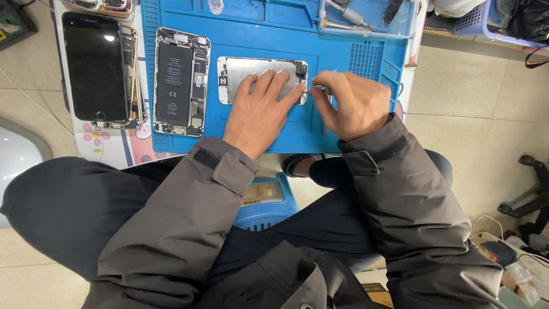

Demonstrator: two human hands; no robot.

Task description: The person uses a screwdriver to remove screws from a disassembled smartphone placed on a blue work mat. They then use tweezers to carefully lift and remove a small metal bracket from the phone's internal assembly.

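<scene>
A detached phone screen panel (240, 70) lies metal back up in the middle of a blue repair mat (337, 123). My left hand (260, 109) rests flat on it, fingers spread over its right half. My right hand (350, 103) is closed around a thin metal tool (316, 89) whose tip points left at the panel's right edge, beside my left fingertips. Left of the panel lies an opened phone body (182, 80) with its black battery showing.
A whole phone with a dark screen (96, 66) lies at the left on a patterned cloth. A clear tray with a screwdriver (349, 16) sits at the mat's far right. A blue stool (266, 206) stands under the table, a basket (486, 20) at upper right.
</scene>
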